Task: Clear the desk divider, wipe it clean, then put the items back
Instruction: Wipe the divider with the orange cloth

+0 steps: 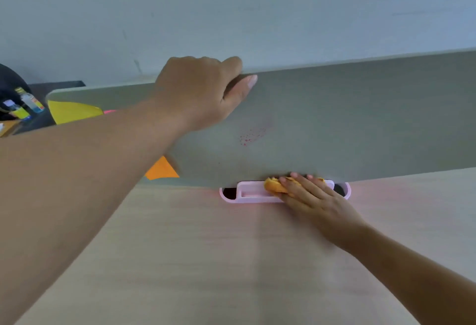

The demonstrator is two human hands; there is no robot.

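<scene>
The grey-green desk divider (360, 118) stands upright along the back of the wooden desk (206, 260). My left hand (201, 93) grips its top edge, fingers hooked over the far side, thumb on the near face. My right hand (314, 198) presses an orange cloth (274, 185) against the divider's bottom edge, over a pink cable slot (247, 194) in the desk. Small red specks (251, 136) mark the divider's face near the middle. A yellow note (74, 111) and an orange note (162, 169) stick to the divider at the left, partly hidden by my left forearm.
Beyond the divider's left end stand small bottles (28, 103) beside a dark rounded object (10, 85). A pale wall (231, 10) rises behind the divider.
</scene>
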